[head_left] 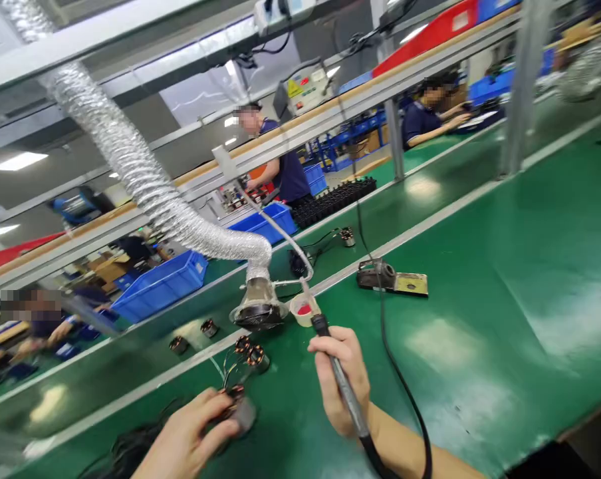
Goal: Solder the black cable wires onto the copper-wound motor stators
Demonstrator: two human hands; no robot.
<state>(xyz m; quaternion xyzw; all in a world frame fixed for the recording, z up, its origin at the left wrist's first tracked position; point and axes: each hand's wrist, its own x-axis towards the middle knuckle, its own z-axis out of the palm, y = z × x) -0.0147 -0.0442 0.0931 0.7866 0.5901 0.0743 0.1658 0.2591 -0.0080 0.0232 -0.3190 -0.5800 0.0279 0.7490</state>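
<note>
My right hand [344, 379] is closed round a soldering iron [348, 386], its tip pointing up and away, just over or beside a small white cup [300, 314] with something red inside. Blurred by motion, my left hand [191, 429] grips a motor stator [239, 409] with copper windings and a grey side between thumb and fingers. Just beyond it, two more copper-wound stators [256, 357] rest on the green bench, with thin wires near them. To the right lies the soldering iron stand [380, 276] with a yellowish pad, and the iron's black cable hangs past it.
A silver exhaust duct [145, 179] comes down to a fume hood [258, 307] above the bench. Stators [209, 326] lie beyond the pale strip [191, 364]. Black cables [135, 442] bunch near my left wrist. Blue bins [163, 285] and several co-workers are across the bench.
</note>
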